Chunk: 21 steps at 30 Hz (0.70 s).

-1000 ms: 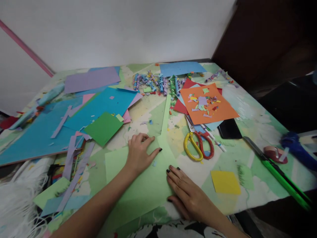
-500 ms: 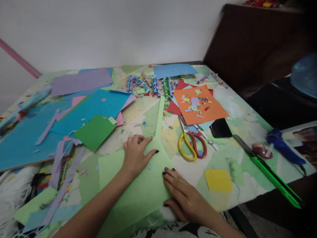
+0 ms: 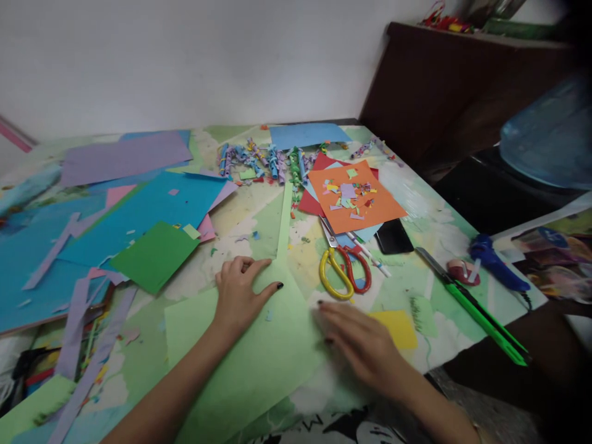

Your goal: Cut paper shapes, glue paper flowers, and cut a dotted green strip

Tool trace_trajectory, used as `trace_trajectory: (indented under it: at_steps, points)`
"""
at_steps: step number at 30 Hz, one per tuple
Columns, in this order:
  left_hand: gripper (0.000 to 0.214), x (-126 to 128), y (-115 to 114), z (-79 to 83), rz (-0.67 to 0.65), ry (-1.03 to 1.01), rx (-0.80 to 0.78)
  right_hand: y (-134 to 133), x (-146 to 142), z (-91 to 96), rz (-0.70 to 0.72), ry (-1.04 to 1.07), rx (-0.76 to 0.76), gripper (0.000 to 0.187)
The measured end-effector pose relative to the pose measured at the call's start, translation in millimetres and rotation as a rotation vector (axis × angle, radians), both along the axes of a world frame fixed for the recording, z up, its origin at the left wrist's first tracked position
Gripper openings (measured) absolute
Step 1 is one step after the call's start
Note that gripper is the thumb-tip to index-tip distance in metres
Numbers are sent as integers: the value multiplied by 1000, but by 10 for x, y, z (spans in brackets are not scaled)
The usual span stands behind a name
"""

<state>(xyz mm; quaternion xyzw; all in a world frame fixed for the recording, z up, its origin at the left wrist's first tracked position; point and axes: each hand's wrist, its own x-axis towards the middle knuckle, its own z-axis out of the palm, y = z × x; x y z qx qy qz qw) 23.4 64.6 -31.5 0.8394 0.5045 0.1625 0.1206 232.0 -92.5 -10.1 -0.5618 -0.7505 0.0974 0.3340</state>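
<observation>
My left hand (image 3: 238, 295) lies flat with fingers spread on a light green paper sheet (image 3: 250, 364) near the table's front edge. My right hand (image 3: 363, 345) is blurred by motion, fingers stretched out, just off the sheet's right edge and partly over a yellow paper square (image 3: 398, 325). It holds nothing. Yellow-and-red-handled scissors (image 3: 345, 271) lie just beyond the right hand. A narrow light green strip (image 3: 284, 221) runs away from the sheet's far corner.
Blue, purple and dark green sheets (image 3: 155, 254) cover the table's left. An orange sheet (image 3: 356, 198) with paper scraps, rolled paper curls (image 3: 263, 161), a black phone (image 3: 394, 237), a green utility knife (image 3: 476, 308) and a blue tool (image 3: 497, 265) lie right. A dark cabinet (image 3: 462, 92) stands beyond.
My right hand has lifted off the green sheet and swung right, over the yellow square. The left hand stays pressed on the sheet. The view has turned to the right.
</observation>
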Motion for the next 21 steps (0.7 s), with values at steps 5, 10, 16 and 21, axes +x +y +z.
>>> trace_trajectory:
  at_steps: [5,10,16,21]
  points:
    - [45,-1,-9,1,9,-21,-15,241,637,116,-510,-159,-15,18]
    - [46,-9,-19,-12,-4,-5,4,501,1061,276,-658,-257,-274,20]
    - [42,-16,-26,-7,-21,2,32,1180,1753,505,-893,-248,-443,30]
    - [38,-32,-16,-40,-32,-28,68,1728,2172,414,-933,-164,-597,31]
